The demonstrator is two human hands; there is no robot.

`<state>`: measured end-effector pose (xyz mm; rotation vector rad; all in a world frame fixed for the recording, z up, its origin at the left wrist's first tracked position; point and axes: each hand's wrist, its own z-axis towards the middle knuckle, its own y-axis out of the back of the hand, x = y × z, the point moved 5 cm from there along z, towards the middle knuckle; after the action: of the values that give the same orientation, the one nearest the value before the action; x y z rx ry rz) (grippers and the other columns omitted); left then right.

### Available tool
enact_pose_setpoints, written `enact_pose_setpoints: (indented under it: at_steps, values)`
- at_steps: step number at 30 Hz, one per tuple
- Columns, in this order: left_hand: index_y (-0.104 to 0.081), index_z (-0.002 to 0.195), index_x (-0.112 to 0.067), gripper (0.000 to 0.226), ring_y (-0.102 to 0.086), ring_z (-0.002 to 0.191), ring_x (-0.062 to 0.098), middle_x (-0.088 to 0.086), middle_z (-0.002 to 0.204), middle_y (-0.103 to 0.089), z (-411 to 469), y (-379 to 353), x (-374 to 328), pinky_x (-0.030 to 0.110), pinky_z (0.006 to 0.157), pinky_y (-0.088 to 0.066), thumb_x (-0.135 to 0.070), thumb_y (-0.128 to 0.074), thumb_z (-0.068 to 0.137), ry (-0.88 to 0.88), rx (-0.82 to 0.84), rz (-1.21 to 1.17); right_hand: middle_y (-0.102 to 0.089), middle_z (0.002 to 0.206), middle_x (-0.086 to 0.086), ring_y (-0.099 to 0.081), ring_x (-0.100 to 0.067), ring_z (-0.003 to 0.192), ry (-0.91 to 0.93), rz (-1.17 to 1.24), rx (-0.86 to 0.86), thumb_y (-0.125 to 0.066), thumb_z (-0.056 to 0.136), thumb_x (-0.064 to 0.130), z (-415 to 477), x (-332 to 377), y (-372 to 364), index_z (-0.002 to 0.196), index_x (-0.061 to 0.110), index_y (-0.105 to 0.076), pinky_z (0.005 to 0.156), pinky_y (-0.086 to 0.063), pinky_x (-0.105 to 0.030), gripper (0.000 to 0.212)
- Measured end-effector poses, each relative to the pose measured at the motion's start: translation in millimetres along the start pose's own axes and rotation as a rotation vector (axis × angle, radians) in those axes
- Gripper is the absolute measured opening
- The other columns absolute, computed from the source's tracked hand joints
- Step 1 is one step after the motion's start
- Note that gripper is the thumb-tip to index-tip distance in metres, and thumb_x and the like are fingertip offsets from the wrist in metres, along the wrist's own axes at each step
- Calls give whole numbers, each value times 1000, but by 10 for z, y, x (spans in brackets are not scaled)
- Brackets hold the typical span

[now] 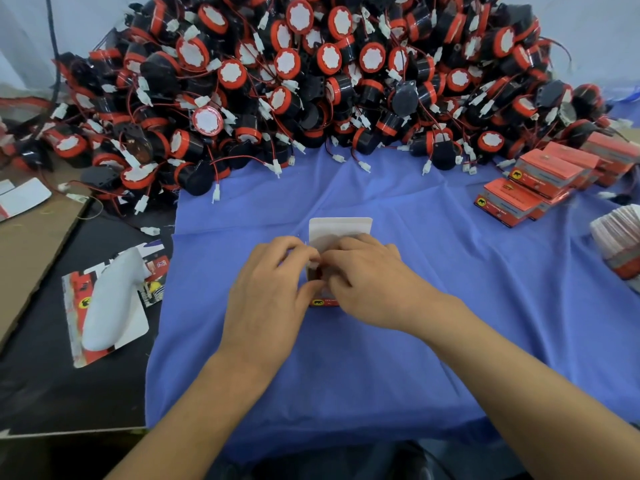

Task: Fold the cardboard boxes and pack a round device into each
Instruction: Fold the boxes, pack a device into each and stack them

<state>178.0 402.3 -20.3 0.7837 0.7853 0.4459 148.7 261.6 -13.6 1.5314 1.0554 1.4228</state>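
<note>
My left hand [273,282] and right hand [367,282] pinch the cardboard box [323,302] at mid-bench. Its white flap [341,228] stands open toward the far edge. Risk: uneven pressure could crease the flap or skew the tuck.

Half-folded box [339,230], devices [294,74] behind

Pile of devices [294,81] behind the cloth [381,358], packed boxes [540,185] stacked at right, one box [341,228] mid-cloth
</note>
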Motion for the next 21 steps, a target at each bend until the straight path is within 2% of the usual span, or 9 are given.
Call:
enact_pose_setpoints:
  at_steps: [3, 7, 9, 12, 14, 17, 21]
  values:
    - [-70, 101, -25, 26, -52, 99, 16, -12, 112, -61, 38, 46, -22, 31, 67, -45, -27, -86, 81, -3, 18, 37, -58, 120, 12, -42, -15, 123, 16, 24, -47, -42, 101, 29, -16, -33, 1, 120, 35, -67, 93, -42, -44, 31]
    - [-75, 95, -21, 17, -56, 95, 20, -7, 111, -59, 76, 69, -43, 34, 62, -46, -29, -85, 82, 5, 74, 102, -59, 118, 15, -43, -15, 118, 52, 39, -109, -48, 98, 31, -42, -43, -32, 118, 36, -68, 85, -43, -41, 28]
    - [-77, 97, -23, 12, -55, 100, 20, -6, 119, -56, 71, 73, -62, 36, 64, -48, -33, -76, 91, 6, 97, 131, -60, 118, 15, -44, -15, 117, 68, 47, -141, -49, 98, 29, -53, -55, -33, 119, 36, -69, 86, -44, -42, 29]
    - [-75, 100, -27, 22, -52, 107, 17, -9, 127, -47, 66, 74, -64, 33, 65, -44, -36, -56, 103, 13, 140, 171, -60, 118, 15, -47, -16, 117, 90, 39, -175, -51, 98, 28, -68, -67, -37, 121, 34, -70, 89, -46, -46, 30]
    - [-73, 108, -33, 21, -49, 110, 14, -13, 128, -40, 100, 62, -55, 31, 66, -42, -32, -52, 105, 34, 220, 200, -60, 117, 14, -47, -16, 116, 101, 44, -191, -53, 98, 27, -77, -67, -30, 122, 33, -70, 89, -46, -47, 30]
    - [-71, 113, -36, 20, -50, 108, 13, -13, 120, -38, 194, 77, -63, 30, 66, -40, -28, -54, 103, 61, 294, 238, -59, 118, 14, -48, -16, 117, 118, 52, -190, -54, 98, 25, -83, -74, -23, 121, 32, -70, 90, -46, -46, 29]
    - [-71, 106, -35, 17, -49, 104, 17, -8, 109, -33, 281, 92, -120, 32, 64, -35, -38, -55, 102, 82, 371, 343, -58, 117, 13, -49, -16, 115, 132, 69, -186, -54, 96, 26, -74, -100, -5, 117, 30, -68, 93, -47, -46, 25]
